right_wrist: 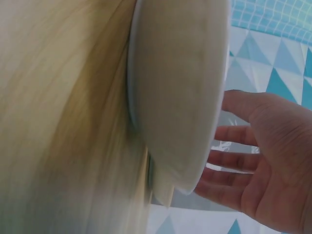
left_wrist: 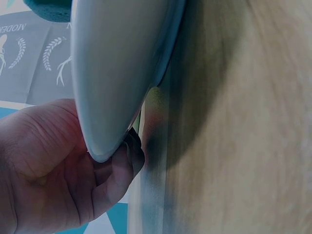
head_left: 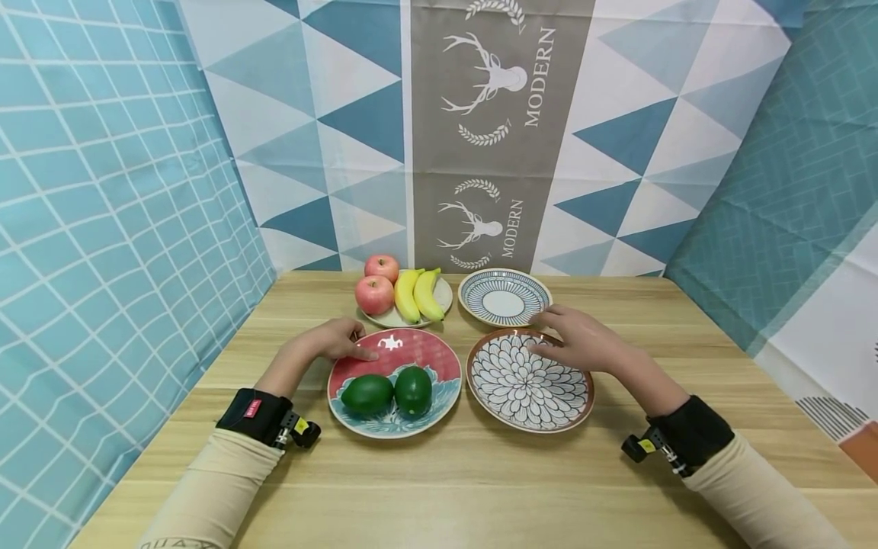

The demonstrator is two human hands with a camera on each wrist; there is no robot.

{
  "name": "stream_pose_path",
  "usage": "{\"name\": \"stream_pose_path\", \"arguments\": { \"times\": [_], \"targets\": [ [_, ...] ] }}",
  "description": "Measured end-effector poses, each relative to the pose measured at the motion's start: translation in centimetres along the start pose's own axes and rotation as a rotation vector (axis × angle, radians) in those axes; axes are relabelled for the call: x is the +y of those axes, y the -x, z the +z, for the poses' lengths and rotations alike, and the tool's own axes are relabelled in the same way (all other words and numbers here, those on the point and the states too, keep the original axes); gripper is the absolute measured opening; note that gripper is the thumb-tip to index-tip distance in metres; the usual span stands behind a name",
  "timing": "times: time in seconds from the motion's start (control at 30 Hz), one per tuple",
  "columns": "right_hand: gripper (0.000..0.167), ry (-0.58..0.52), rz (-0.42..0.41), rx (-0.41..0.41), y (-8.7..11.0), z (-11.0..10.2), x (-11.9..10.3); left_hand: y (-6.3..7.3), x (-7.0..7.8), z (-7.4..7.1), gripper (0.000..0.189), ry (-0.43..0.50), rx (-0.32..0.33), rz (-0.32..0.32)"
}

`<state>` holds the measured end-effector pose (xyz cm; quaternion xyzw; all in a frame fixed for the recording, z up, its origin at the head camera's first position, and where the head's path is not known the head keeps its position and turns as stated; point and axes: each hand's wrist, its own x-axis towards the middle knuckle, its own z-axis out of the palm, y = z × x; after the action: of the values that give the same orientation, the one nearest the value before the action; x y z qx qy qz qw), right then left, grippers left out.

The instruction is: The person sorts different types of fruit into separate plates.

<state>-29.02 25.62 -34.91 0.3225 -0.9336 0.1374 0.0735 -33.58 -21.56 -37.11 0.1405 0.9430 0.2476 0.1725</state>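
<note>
My left hand point(head_left: 336, 339) grips the left rim of a red-and-teal plate point(head_left: 418, 347), thumb over the top and fingers curled beneath the edge. Two dark green, avocado-like fruits point(head_left: 367, 394) lie side by side on that plate. In the left wrist view the pale underside of the plate point(left_wrist: 117, 73) fills the middle, with the fingers tucked below its rim. Above the far right edge of a brown-rimmed plate with a petal pattern point(head_left: 528, 389) is my right hand point(head_left: 583, 339). Its fingers are spread and hold nothing; the right wrist view shows them right at the plate's rim point(right_wrist: 209, 122).
Behind the red plate, a small light plate point(head_left: 442, 293) carries two apples point(head_left: 374, 295) and two bananas point(head_left: 428, 296). A blue-striped plate point(head_left: 504, 303) stands at its right, behind the petal plate. Patterned cloth walls point(head_left: 494, 152) enclose the wooden table point(head_left: 439, 496) at the back and sides.
</note>
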Motion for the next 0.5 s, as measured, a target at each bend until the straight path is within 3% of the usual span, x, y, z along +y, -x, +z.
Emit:
{"name": "stream_pose_path", "arguments": {
  "times": [0.5],
  "targets": [
    [0.042,-0.032,0.042,-0.024,0.4,0.8,2.2,0.0,0.0,0.0,0.037,-0.001,-0.004,0.008]
  ]
}}
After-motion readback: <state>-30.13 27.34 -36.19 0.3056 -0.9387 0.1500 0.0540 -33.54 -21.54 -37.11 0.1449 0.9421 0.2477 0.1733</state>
